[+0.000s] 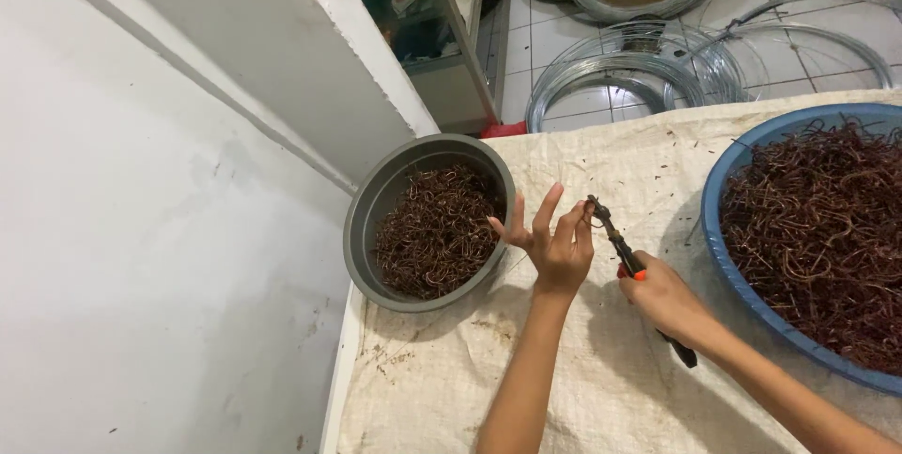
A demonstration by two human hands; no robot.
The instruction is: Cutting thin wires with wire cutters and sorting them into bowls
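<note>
I am judging the work well along but unfinished: the grey basin (pixel 362 219) is holding many bent rusty wire hooks (pixel 437 233), while the blue basin (pixel 728 181) is brimming. My right hand (pixel 658 296) is squeezing pliers (pixel 620 247) shut on a small wire piece (pixel 594 202); my left hand (pixel 554 242) is pinching it, remaining fingers spread.
</note>
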